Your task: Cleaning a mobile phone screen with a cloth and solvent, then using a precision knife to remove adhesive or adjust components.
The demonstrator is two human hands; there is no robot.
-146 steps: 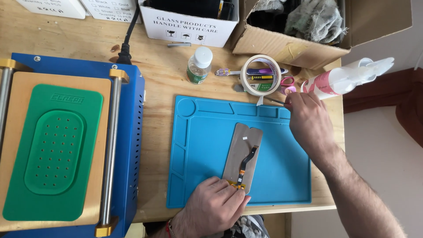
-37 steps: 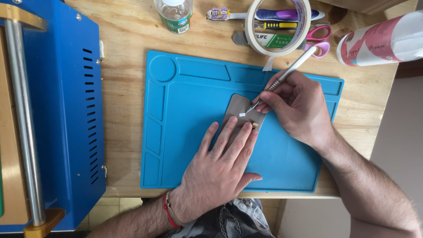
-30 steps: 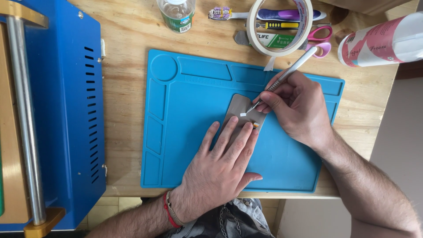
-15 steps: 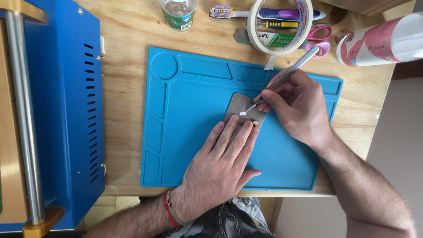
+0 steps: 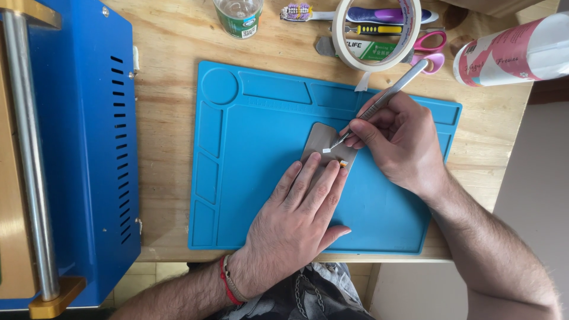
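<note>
Since half a second ago: left hand point(image 5: 296, 222) slid slightly down grey plate point(image 5: 323, 145) at centre of blue mat point(image 5: 249, 178), flat, fingers spread. Right hand point(image 5: 403, 139) pinches tweezers point(image 5: 379, 106), tip gripping white scrap. Keep plate pinned; lift the scrap at a low angle, slowly.

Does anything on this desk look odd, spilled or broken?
Nothing spilled or broken. The pink-and-white bottle lies on its side at the table's far right corner, and a toothbrush sits among the tools.
</note>
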